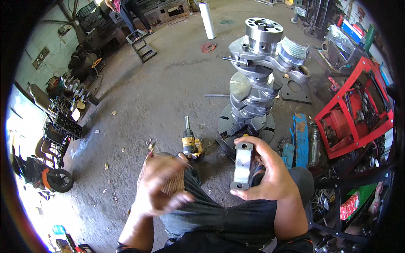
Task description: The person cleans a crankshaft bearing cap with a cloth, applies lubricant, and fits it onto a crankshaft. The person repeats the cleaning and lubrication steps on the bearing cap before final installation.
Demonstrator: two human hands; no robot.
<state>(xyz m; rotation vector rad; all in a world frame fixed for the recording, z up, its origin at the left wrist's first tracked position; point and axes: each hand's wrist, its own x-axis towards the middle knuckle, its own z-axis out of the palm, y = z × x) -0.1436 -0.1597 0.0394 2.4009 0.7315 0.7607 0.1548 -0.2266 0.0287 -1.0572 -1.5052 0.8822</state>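
Note:
My right hand [272, 175] grips a bearing cap [242, 166], a bright curved metal piece with a bolt hole at each end, held above my lap. Motion smears my left hand [162, 185] over my left knee; its fingers are too blurred to read. Behind it a ribbed, light brown cloth [174, 180] covers the knee. Ahead to the right a large crankshaft [253, 88] stands on end on a round plate [270, 126]. A connecting rod [291, 69] is around its upper part. A yellow cordless driver [190, 144] with a long socket sits on the floor between my knees and the crankshaft.
At the right are a red metal rack [352, 109], a blue worn metal bar [301, 139] and a black shelf frame [350, 181]. Engine parts [63, 122] and a motorcycle wheel [59, 180] line the left. Farther off, a white tube [207, 21] stands upright; another person [130, 14] is near a metal step frame [143, 46].

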